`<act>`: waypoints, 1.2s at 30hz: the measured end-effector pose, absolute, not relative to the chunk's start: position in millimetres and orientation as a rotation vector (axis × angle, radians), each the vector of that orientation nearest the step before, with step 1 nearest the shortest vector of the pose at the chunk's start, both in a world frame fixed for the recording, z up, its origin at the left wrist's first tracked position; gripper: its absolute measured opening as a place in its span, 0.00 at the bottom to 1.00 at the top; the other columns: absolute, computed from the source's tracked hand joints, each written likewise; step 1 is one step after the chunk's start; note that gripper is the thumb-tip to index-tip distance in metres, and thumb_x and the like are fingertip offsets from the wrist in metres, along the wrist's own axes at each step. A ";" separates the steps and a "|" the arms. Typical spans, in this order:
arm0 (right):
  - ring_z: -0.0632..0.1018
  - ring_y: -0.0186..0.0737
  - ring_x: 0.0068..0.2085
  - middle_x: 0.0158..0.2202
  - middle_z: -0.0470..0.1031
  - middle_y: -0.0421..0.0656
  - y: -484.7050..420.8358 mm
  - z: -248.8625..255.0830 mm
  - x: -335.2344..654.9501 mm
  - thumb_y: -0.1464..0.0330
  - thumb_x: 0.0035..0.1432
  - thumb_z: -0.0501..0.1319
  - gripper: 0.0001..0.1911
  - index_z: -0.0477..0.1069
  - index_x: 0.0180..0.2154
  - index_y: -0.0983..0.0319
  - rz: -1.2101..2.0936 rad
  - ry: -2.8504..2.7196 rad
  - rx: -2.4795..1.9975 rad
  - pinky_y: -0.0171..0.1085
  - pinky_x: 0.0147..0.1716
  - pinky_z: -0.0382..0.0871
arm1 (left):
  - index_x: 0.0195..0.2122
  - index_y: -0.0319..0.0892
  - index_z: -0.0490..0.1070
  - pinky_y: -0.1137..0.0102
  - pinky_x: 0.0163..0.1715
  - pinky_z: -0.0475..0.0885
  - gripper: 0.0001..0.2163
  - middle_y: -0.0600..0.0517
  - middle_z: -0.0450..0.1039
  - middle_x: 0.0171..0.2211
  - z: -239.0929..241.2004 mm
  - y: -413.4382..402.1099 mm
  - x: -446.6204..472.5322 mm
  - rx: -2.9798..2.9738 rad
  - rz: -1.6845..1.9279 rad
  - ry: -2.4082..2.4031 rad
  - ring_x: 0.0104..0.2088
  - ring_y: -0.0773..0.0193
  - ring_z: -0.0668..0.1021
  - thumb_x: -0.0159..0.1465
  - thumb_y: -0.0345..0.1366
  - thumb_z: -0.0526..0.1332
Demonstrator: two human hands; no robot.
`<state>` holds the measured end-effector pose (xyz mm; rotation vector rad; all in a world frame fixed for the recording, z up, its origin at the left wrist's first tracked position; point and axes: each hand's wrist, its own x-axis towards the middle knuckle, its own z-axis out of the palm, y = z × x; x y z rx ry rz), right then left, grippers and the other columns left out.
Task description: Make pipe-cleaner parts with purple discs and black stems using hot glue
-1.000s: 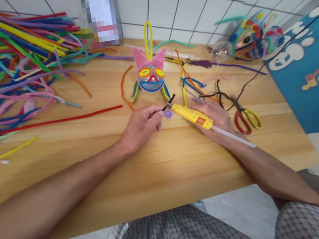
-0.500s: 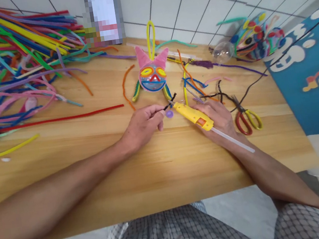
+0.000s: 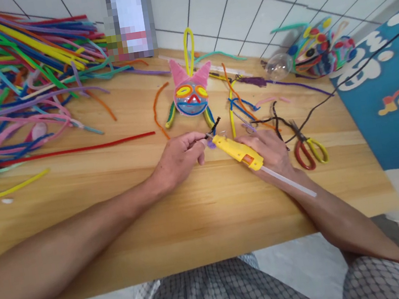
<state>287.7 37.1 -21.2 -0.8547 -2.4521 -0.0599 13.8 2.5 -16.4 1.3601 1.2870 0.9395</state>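
My left hand (image 3: 184, 155) pinches a short black pipe cleaner (image 3: 216, 125) that sticks out past the fingertips. In my right hand (image 3: 269, 151) is a yellow hot glue gun (image 3: 237, 151), a clear glue stick (image 3: 290, 182) jutting from its back end. The gun's nozzle meets the black piece close to my left fingertips. Partly hidden under the nozzle lies a small purple disc (image 3: 211, 144). Just beyond my hands sits a clear ball figure (image 3: 193, 104) with pink ears, orange-and-yellow eyes, a blue mouth, green-and-yellow limbs and a yellow loop on top.
Scissors (image 3: 306, 151) with red and yellow handles lie right of my right hand. A heap of coloured pipe cleaners (image 3: 17, 82) covers the table's left side. A clear half-shell (image 3: 278, 66) and a colourful decorated object (image 3: 321, 49) stand at the back right. A black cord (image 3: 363, 70) crosses the right side.
The glue gun has shifted slightly left and towards me, its nozzle now nearer my left fingertips along the black pipe cleaner. My left hand stays in place.
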 end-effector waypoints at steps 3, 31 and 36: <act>0.83 0.51 0.45 0.44 0.84 0.50 37.8 -21.2 287.4 0.61 0.72 0.62 0.14 0.78 0.55 0.57 -0.093 -2.413 -0.878 0.48 0.45 0.75 | 0.40 0.41 0.81 0.72 0.28 0.65 0.12 0.56 0.74 0.22 -15.8 2.7 14.0 1.364 0.949 1.285 0.25 0.66 0.71 0.67 0.40 0.59; 0.83 0.50 0.44 0.42 0.84 0.48 36.4 -17.7 285.2 0.63 0.72 0.61 0.14 0.77 0.55 0.58 -0.186 -2.420 -0.816 0.46 0.43 0.74 | 0.42 0.40 0.81 0.72 0.28 0.65 0.12 0.56 0.74 0.22 -16.8 2.0 14.8 1.347 0.954 1.280 0.24 0.66 0.71 0.67 0.41 0.60; 0.83 0.51 0.46 0.43 0.84 0.48 36.5 -17.8 285.5 0.60 0.73 0.60 0.15 0.77 0.55 0.57 -0.180 -2.418 -0.886 0.47 0.44 0.74 | 0.41 0.40 0.80 0.72 0.28 0.66 0.12 0.56 0.74 0.22 -17.3 2.3 14.8 1.355 0.955 1.288 0.25 0.66 0.71 0.67 0.41 0.60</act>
